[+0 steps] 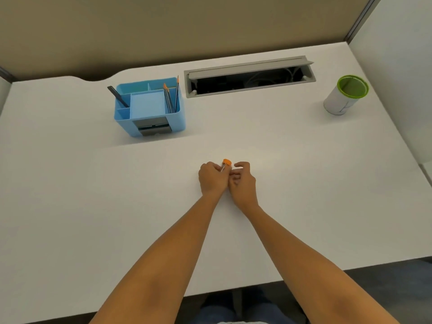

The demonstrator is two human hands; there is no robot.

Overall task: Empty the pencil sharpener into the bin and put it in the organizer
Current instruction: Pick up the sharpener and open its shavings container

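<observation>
Left hand (212,178) around orange sharpener (226,163)

Both hands meet over the middle of the white desk (70,183). The left hand (212,180) closes around a small pencil sharpener (226,163) with an orange cap, and the right hand (242,181) touches it with fingers curled. Beyond the sharpener to the left stands a blue organizer (149,108) holding pencils (171,98); far off to its right is a green-rimmed white bin (346,95).

Place: an office cubicle.
Desk: white desk (70,183) with a grey cable hatch (249,77), its lid up.
Walls: beige partition (163,26) behind, white panel (397,66) at right.
Supplies: blue organizer (149,127) holding pencils (170,99).
</observation>
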